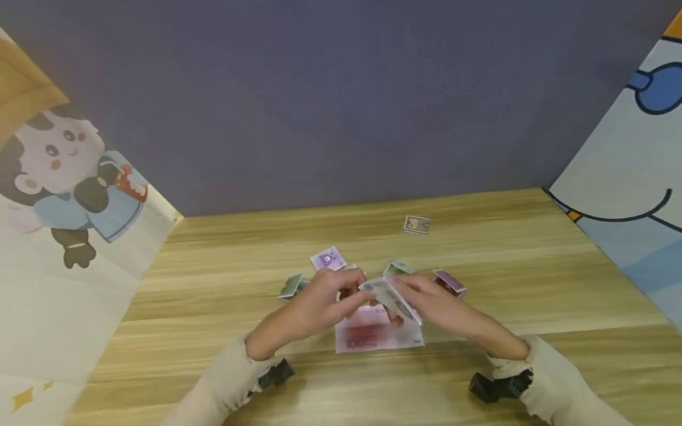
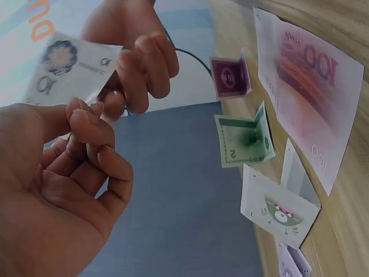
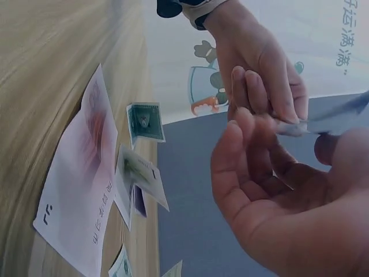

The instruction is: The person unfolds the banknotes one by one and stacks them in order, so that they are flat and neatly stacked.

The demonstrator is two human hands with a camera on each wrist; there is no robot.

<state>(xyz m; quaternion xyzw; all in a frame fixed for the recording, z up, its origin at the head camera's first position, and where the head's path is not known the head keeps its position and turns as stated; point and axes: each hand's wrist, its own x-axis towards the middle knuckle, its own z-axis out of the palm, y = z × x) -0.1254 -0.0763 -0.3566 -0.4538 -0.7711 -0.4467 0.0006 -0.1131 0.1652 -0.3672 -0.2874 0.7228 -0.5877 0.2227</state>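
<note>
Above the tabletop, both hands hold a pale paper banknote (image 1: 393, 297) creased along its length. The number 10 and a round flower-like print show on the banknote (image 2: 72, 64) in the left wrist view. My left hand (image 1: 319, 300) pinches one corner between thumb and fingertip. At the other end, my right hand (image 1: 439, 302) grips it with the thumb on top and the fingers curled beneath. Under the hands lies a large pink 100 yuan note (image 1: 367, 342), partly covered by them in the head view. In the right wrist view the held note is blurred.
Several folded small notes stand beyond the hands: green (image 1: 290, 286) at left, purple (image 1: 328, 258), another green (image 1: 398, 267), and dark red (image 1: 449, 283) at right. A small brown note (image 1: 417, 225) lies farther back. A grey panel (image 1: 341, 106) rises behind the wooden table (image 1: 213, 254).
</note>
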